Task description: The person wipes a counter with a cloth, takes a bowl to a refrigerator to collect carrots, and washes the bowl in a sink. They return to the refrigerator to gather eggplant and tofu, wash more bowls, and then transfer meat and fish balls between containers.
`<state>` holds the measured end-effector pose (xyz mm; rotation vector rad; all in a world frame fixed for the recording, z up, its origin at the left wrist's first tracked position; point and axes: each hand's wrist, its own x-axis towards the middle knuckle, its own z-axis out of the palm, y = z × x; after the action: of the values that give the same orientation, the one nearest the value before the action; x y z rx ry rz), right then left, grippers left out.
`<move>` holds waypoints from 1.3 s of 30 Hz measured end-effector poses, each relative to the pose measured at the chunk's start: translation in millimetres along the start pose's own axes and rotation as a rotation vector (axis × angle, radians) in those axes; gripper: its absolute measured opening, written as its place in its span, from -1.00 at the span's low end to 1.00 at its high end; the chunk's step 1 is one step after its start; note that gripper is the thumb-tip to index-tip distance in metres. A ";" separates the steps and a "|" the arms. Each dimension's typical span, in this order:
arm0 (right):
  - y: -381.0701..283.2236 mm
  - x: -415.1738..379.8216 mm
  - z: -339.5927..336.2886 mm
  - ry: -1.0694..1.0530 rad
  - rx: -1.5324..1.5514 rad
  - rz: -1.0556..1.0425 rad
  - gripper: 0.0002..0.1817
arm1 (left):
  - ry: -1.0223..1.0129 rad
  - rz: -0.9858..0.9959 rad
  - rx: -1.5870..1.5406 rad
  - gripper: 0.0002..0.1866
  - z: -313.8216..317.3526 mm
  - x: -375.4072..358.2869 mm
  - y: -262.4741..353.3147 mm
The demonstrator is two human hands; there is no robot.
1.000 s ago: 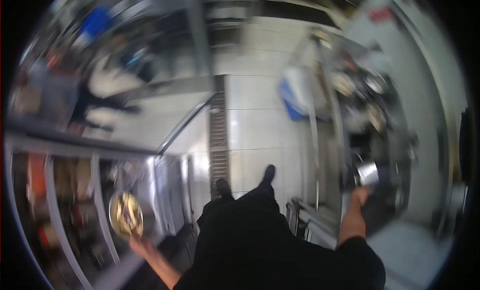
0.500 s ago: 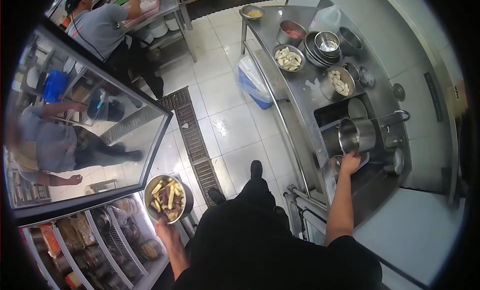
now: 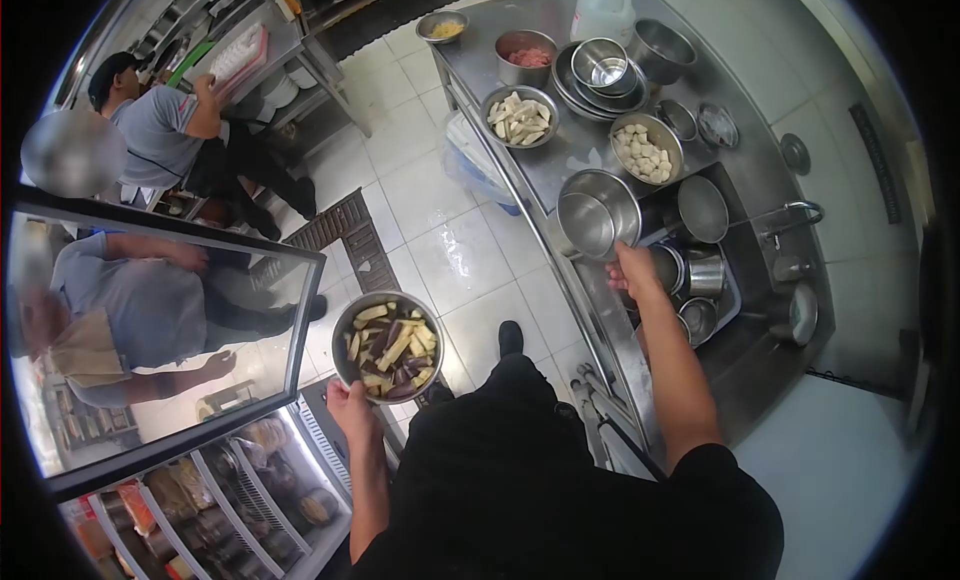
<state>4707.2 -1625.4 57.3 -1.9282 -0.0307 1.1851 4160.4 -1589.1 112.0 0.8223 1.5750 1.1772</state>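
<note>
Left hand: our left hand is clasped on the near rim of a steel bowl of cut eggplant, holding it up in front of us over the tiled floor.
Bowl contents: we see pale and purple strips piled inside, filling most of the bowl.
Right hand: our right hand grips the lower rim of an empty steel pot, which is tipped on its side so its mouth faces us.
Pot position: we hold it above the front edge of the steel counter, just left of the sink.
Sink: we make out several small steel cups and a strainer lying in the basin, with a faucet at its far side.
Counter: we see a bowl of pale cut pieces, a bowl of white chunks, a bowl of minced meat, a stack of nested steel bowls and a white plastic jug.
Left side: an open glass door of a display fridge stands beside our left arm, with shelves of food containers below it.
Others: a person in a grey shirt works at a far table, well apart from us; the glass also shows a figure in a grey shirt.
</note>
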 end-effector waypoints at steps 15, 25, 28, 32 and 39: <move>-49.1 -157.0 16.2 -0.806 0.362 -0.192 -0.40 | -0.749 0.363 -0.015 -0.82 276.8 -31.4 127.2; -64.2 -48.7 -30.0 0.392 -0.093 -0.725 -0.42 | -1.154 -0.167 -0.401 -0.63 462.8 17.7 52.6; -59.4 -18.9 -28.8 0.474 -0.090 -1.015 -0.22 | -1.100 -0.163 -0.336 -0.31 491.2 0.9 41.2; -56.6 -25.5 -13.6 0.561 -0.220 -0.937 -0.17 | -1.012 -0.125 -0.386 -0.26 501.0 -10.4 27.5; -35.6 -21.2 15.8 0.669 -0.133 -1.021 -0.08 | -0.904 0.102 -0.350 -0.31 503.5 2.6 -3.5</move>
<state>4697.5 -1601.4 93.4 -1.9085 -0.6577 -0.1406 4639.2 -1437.6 75.5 1.0053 0.5770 0.9050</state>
